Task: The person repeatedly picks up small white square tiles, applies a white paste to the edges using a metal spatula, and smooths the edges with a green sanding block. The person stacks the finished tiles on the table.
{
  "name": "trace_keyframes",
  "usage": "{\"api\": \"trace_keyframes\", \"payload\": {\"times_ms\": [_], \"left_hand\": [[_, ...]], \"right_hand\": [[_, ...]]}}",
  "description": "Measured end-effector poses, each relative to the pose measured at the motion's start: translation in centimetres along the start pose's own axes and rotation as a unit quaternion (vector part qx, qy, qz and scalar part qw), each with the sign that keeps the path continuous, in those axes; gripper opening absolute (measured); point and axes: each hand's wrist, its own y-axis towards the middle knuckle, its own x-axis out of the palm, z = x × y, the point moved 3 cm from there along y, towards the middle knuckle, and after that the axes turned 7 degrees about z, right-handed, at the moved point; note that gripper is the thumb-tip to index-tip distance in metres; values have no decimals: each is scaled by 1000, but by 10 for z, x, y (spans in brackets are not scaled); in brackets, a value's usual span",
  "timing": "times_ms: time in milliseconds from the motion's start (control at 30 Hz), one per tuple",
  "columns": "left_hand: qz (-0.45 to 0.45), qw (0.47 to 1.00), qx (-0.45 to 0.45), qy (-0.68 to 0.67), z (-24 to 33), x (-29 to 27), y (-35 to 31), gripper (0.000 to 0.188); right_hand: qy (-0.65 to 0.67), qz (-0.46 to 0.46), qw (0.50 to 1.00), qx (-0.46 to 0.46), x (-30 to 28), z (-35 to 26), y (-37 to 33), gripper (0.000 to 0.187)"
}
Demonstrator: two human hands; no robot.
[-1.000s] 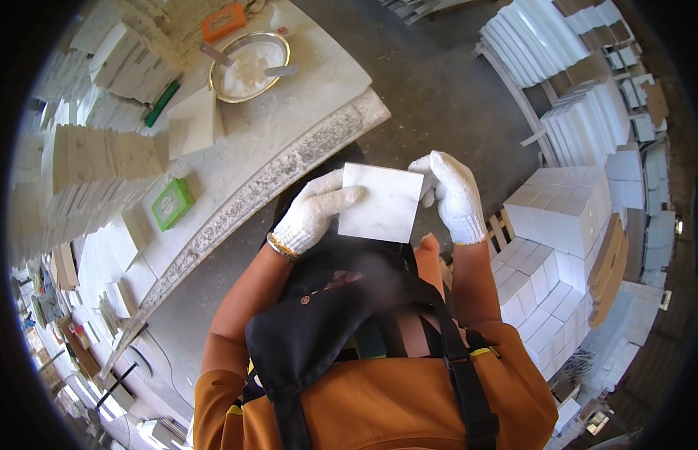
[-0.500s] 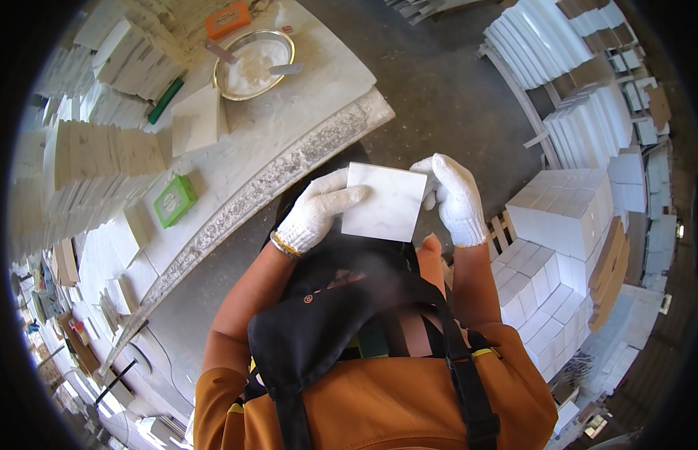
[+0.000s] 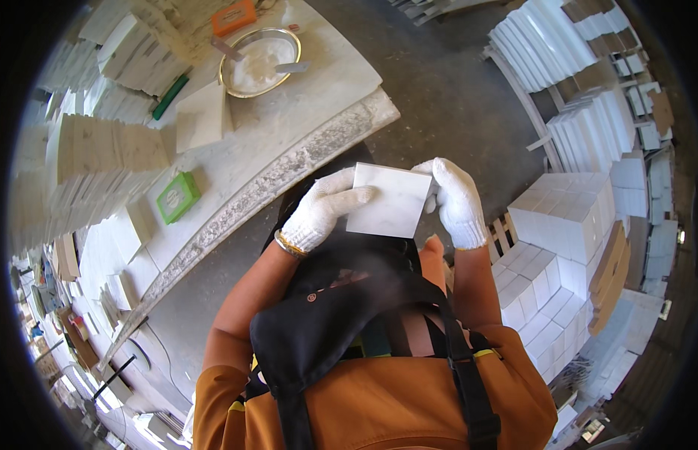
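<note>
A square white marble tile with faint grey veining is held up in front of my body. My left hand, in a white knit glove, grips its left side, thumb across the face and the other fingers partly hidden behind. At the tile's upper right corner is my right hand, gloved the same way. Its fingers curl against the right edge, some of them hidden behind the tile.
The stone-topped bench at left carries a metal bowl of white paste with scrapers, an orange box, a green box and stacked slabs. White boxes are piled at right, near slabs on a rack.
The tile and both hands have shifted very slightly to the right. My right fingers sit a little closer around the tile's upper right corner.
</note>
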Motion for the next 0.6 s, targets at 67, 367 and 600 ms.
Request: {"api": "trace_keyframes", "payload": {"times_ms": [67, 367, 600], "left_hand": [[-8, 1000, 9, -5, 3, 2, 0, 49], [-13, 999, 47, -23, -19, -14, 10, 46], [-30, 997, 59, -39, -25, -15, 14, 53]], "right_hand": [[-8, -11, 1000, -11, 1, 5, -1, 50], [-49, -11, 999, -1, 9, -3, -27, 29], [-103, -13, 994, -17, 16, -23, -35, 26]]}}
